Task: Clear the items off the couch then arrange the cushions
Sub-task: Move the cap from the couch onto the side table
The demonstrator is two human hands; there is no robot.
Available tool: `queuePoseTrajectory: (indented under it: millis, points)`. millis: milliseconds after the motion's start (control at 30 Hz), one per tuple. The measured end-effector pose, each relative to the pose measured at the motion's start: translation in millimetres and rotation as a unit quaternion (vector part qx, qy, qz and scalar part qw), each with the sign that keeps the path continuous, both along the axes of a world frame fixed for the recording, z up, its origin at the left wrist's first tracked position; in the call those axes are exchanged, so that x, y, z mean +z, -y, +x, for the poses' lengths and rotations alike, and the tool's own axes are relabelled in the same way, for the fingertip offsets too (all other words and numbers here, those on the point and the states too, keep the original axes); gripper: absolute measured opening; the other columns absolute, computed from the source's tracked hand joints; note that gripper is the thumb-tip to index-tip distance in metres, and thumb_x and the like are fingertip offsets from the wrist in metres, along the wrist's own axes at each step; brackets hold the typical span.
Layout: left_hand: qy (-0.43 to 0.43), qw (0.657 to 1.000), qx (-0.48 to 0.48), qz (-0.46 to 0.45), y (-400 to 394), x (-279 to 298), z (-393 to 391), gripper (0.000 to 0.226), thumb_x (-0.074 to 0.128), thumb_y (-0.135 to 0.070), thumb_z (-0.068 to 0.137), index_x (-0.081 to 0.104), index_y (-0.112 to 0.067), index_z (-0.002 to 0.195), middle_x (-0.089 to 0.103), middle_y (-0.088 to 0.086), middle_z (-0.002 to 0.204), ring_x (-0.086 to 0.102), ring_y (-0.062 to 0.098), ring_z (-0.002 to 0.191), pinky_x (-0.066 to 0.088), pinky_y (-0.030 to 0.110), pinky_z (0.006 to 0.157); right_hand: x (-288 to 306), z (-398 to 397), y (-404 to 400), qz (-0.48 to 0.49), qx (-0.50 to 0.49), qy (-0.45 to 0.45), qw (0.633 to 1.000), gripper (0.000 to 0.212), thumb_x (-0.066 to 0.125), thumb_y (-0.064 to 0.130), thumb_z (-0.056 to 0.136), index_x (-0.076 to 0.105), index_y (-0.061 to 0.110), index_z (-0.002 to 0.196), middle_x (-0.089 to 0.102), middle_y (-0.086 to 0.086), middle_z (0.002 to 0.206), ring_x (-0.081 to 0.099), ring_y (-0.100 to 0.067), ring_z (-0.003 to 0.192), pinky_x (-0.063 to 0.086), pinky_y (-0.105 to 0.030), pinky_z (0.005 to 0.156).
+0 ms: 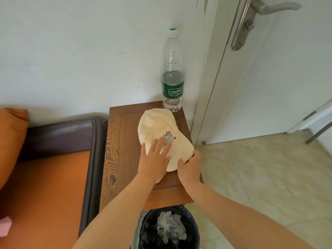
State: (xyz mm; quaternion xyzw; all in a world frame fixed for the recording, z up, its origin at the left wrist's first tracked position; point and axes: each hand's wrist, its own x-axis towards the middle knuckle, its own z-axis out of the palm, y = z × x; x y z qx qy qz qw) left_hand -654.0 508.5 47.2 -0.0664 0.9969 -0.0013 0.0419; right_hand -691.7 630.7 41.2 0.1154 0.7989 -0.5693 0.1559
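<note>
A cream cap [158, 128] with a small pink and green print lies on a wooden side table [124, 159] beside the couch. My left hand [154, 161] rests flat on the cap's front, fingers spread. My right hand [190, 168] pinches the brim at its near right edge. A tall, partly filled water bottle [172, 76] with a green label stands at the table's far corner, just behind the cap. The couch [53, 177] at left has an orange seat and a dark purple frame, with an orange cushion [10, 141] leaning at its far left.
A black-lined waste bin [168, 229] holding crumpled tissues stands on the floor in front of the table. A pink item [5, 226] shows at the couch's near left edge. A white door [269, 69] with a metal handle is at right, above pale floor tiles.
</note>
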Motion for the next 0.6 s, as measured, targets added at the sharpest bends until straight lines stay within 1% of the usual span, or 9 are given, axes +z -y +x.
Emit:
queuePoseTrajectory:
  millis: [67, 133, 167, 200, 267, 333, 433, 500, 600]
  points:
    - [0.022, 1.000, 0.007, -0.002, -1, -11, 3, 0.056, 0.028, -0.043, 0.103, 0.011, -0.030, 0.154, 0.005, 0.003, 0.162, 0.008, 0.024, 0.149, 0.013, 0.058, 0.115, -4, 1, -5, 0.079, 0.057, -0.035, 0.995, 0.053, 0.056, 0.002, 0.089, 0.031, 0.003, 0.137, 0.040, -0.014, 0.134, 0.045, -0.027, 0.121, 0.040, -0.029, 0.096]
    - [-0.007, 1.000, 0.006, -0.007, -1, -17, 7, 0.058, 0.043, -0.041, 0.098, 0.024, -0.027, 0.152, 0.023, 0.006, 0.159, 0.022, 0.027, 0.146, 0.028, 0.062, 0.110, -9, 0, -9, 0.169, 0.113, -0.089, 0.975, 0.051, 0.059, 0.010, 0.089, 0.036, 0.006, 0.134, 0.036, -0.013, 0.135, 0.043, -0.029, 0.121, 0.042, -0.036, 0.098]
    - [-0.013, 1.000, 0.004, -0.011, 0, -21, 8, 0.056, 0.043, -0.040, 0.096, 0.029, -0.026, 0.149, 0.033, 0.007, 0.155, 0.028, 0.028, 0.143, 0.034, 0.063, 0.105, -10, -1, -10, 0.209, 0.133, -0.112, 0.962, 0.049, 0.060, 0.014, 0.088, 0.038, 0.008, 0.132, 0.035, -0.013, 0.137, 0.041, -0.030, 0.122, 0.041, -0.040, 0.099]
    - [-0.022, 1.000, 0.007, -0.019, 2, -23, 9, 0.055, 0.037, -0.040, 0.096, 0.030, -0.025, 0.148, 0.037, 0.008, 0.153, 0.029, 0.028, 0.142, 0.035, 0.064, 0.104, -11, -3, -10, 0.247, 0.150, -0.132, 0.948, 0.048, 0.060, 0.018, 0.088, 0.040, 0.010, 0.132, 0.033, -0.012, 0.139, 0.039, -0.029, 0.124, 0.040, -0.041, 0.100]
    - [-0.029, 0.999, 0.009, -0.032, 7, -26, 12, 0.056, 0.029, -0.040, 0.095, 0.027, -0.026, 0.149, 0.032, 0.008, 0.155, 0.023, 0.028, 0.143, 0.030, 0.067, 0.105, -10, -7, -11, 0.305, 0.176, -0.172, 0.920, 0.046, 0.059, 0.021, 0.088, 0.044, 0.014, 0.131, 0.031, -0.011, 0.145, 0.035, -0.029, 0.129, 0.036, -0.041, 0.101]
    - [-0.036, 0.998, 0.010, -0.051, 7, -25, 14, 0.057, 0.035, -0.041, 0.096, 0.026, -0.028, 0.151, 0.023, 0.007, 0.159, 0.021, 0.029, 0.146, 0.021, 0.070, 0.106, -9, -9, -11, 0.331, 0.204, -0.212, 0.897, 0.044, 0.060, 0.020, 0.087, 0.049, 0.015, 0.129, 0.033, -0.011, 0.146, 0.036, -0.030, 0.129, 0.032, -0.044, 0.102]
    - [-0.047, 0.996, 0.049, -0.051, 4, -26, 19, 0.059, 0.034, -0.049, 0.094, 0.028, -0.033, 0.151, 0.016, 0.011, 0.161, 0.019, 0.034, 0.146, 0.009, 0.077, 0.104, -14, -14, -11, 0.352, 0.245, -0.275, 0.861, 0.041, 0.063, 0.021, 0.083, 0.056, 0.017, 0.123, 0.043, -0.012, 0.142, 0.041, -0.030, 0.123, 0.037, -0.050, 0.097]
    - [-0.055, 0.995, 0.077, -0.032, 4, -28, 21, 0.062, 0.032, -0.055, 0.092, 0.026, -0.037, 0.151, 0.014, 0.014, 0.160, 0.018, 0.039, 0.145, 0.006, 0.079, 0.102, -17, -17, -12, 0.352, 0.289, -0.298, 0.839, 0.040, 0.052, 0.027, 0.085, 0.055, 0.019, 0.124, 0.044, -0.010, 0.143, 0.037, -0.026, 0.125, 0.035, -0.050, 0.098]
    - [-0.048, 0.995, 0.081, -0.014, 6, -34, 21, 0.063, 0.029, -0.059, 0.092, 0.022, -0.039, 0.151, 0.010, 0.017, 0.160, 0.016, 0.045, 0.144, 0.005, 0.078, 0.103, -24, -19, -20, 0.357, 0.364, -0.309, 0.803, 0.051, 0.034, 0.035, 0.091, 0.046, 0.018, 0.137, 0.041, -0.006, 0.149, 0.039, -0.026, 0.133, 0.035, -0.050, 0.104]
